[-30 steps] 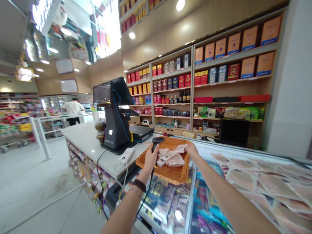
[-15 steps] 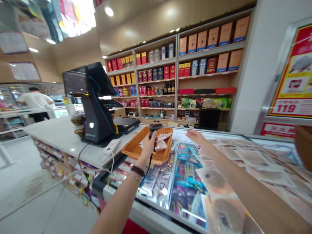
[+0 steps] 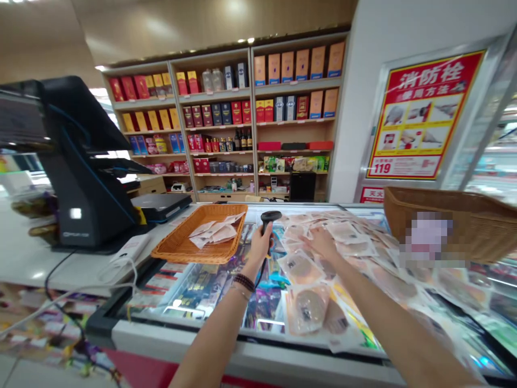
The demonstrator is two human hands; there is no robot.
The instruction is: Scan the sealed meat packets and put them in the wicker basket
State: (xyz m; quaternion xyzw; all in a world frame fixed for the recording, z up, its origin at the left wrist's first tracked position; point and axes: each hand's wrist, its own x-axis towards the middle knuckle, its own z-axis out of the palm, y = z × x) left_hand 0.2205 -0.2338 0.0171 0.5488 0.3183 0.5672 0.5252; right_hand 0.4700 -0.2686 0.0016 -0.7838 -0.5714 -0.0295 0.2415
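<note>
My left hand (image 3: 260, 248) grips a black corded barcode scanner (image 3: 270, 218), its head raised above the glass lid of a chest freezer (image 3: 194, 302). My right hand (image 3: 321, 242) rests palm down on flat, sealed, pinkish packets (image 3: 307, 307) spread over the lid, and nothing shows held in it. To the left of my left hand, an orange wicker tray (image 3: 197, 250) sits near the counter edge. Several similar packets (image 3: 214, 233) lie inside it.
A black point-of-sale terminal (image 3: 81, 161) and a dark flat device (image 3: 161, 207) stand on the white counter (image 3: 32, 269). A brown wicker basket (image 3: 456, 215) with a pixelated patch sits at right. Wooden shelves of boxes and bottles (image 3: 222, 124) stand behind; a red-and-yellow fire hydrant poster (image 3: 420, 116) hangs nearby.
My view has swung right, bringing the poster and brown basket in. My right hand has moved from the tray onto the freezer packets. My left hand still grips the scanner.
</note>
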